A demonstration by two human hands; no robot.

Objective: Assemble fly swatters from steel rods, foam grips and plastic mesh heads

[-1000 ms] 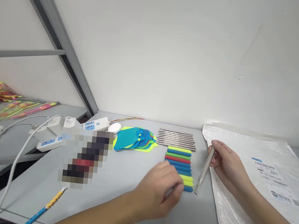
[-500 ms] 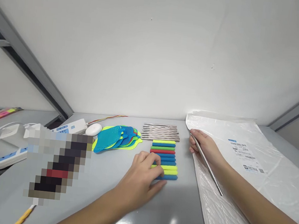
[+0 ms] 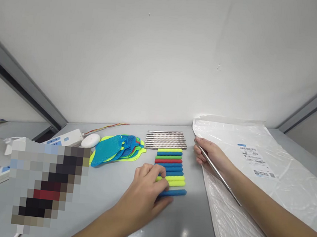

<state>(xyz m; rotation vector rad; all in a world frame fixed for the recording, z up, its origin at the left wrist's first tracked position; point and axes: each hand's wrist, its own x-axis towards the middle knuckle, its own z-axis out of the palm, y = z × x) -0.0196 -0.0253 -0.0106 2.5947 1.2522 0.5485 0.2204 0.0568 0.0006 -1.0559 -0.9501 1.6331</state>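
Observation:
My left hand (image 3: 148, 187) is closed, with thumb and fingers around the left end of a blue handle sleeve (image 3: 176, 193). That sleeve lies slightly apart from a row of several colored handle sleeves (image 3: 169, 160), in yellow, blue, green and red. In my right hand (image 3: 208, 154) is a thin metal rod (image 3: 225, 184), held near its upper end and slanting down to the right beside the forearm. Behind the sleeves, several more metal rods (image 3: 165, 139) lie side by side. Left of them is a loose pile of mesh fly swatter heads (image 3: 110, 149), blue ones over yellow-green.
A white plastic mailing bag (image 3: 222, 212) with a printed label covers the right of the grey table. To the left are a round white case (image 3: 91, 140), white power strips (image 3: 68, 138) with cables and a pixelated item (image 3: 52, 182). A wall rises behind the table.
The near blue sleeve has come away from the row toward me, with my left hand on it. My right hand still holds the rod. The whole view has shifted slightly.

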